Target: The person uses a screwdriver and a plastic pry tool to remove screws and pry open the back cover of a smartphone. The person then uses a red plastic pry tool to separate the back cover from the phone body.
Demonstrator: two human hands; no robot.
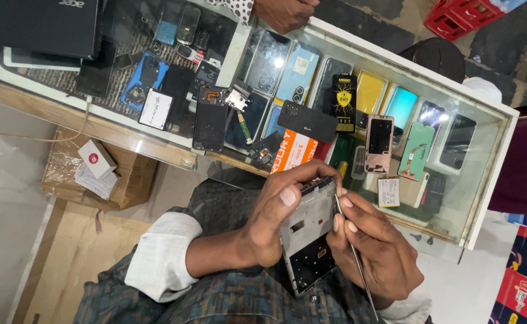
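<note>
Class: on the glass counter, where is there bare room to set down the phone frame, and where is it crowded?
Bare glass lies at the counter's right end, between the dark phone and the white rim. The middle is crowded around the pink phone housing and the black back cover.

- Left hand (275, 210): forearm enters from 8 o'clock, white cuff rolled back, fingers curled shut, thumb lying flat on top.
- Right hand (374, 246): enters from 5 o'clock, fingers pinched closed, pointing toward 11 o'clock.
</note>
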